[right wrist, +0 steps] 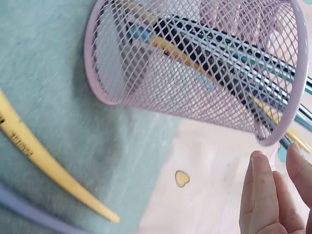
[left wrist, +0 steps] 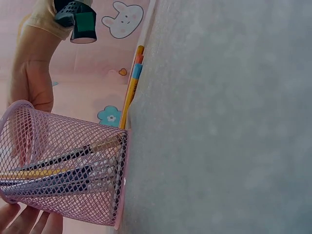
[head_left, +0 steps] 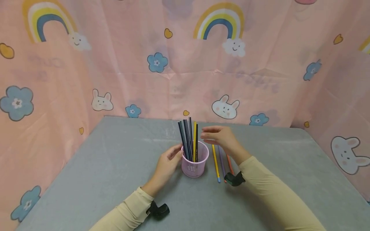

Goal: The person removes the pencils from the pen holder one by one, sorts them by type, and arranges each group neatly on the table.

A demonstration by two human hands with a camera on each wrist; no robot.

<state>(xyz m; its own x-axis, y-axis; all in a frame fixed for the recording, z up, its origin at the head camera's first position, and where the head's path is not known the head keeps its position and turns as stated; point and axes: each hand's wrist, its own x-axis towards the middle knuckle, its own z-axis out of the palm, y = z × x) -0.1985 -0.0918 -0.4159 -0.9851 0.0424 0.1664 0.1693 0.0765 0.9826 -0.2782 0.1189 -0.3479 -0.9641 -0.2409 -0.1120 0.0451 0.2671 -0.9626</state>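
A pink mesh pencil cup [head_left: 194, 171] stands upright on the table, holding several dark pencils [head_left: 186, 138] and a yellow pencil [head_left: 194, 138] that lean toward its left side. My left hand [head_left: 167, 163] holds the cup's left side, thumb and fingers near the rim. Just right of the pencil tops, my right hand [head_left: 223, 138] hovers with extended fingers and nothing in them; the right wrist view shows its fingertips [right wrist: 260, 168] close to the cup's rim. Beneath that arm lie a yellow pencil [head_left: 215, 163], a purple pencil [head_left: 221, 162] and an orange-red pencil [head_left: 230, 164].
The grey tabletop [head_left: 115, 166] spreads around the cup. Behind it and along the sides hangs a pink printed cloth [head_left: 179, 89]. Each wrist carries a dark camera mount, one at the left sleeve [head_left: 127, 205] and one at the right sleeve [head_left: 271, 189].
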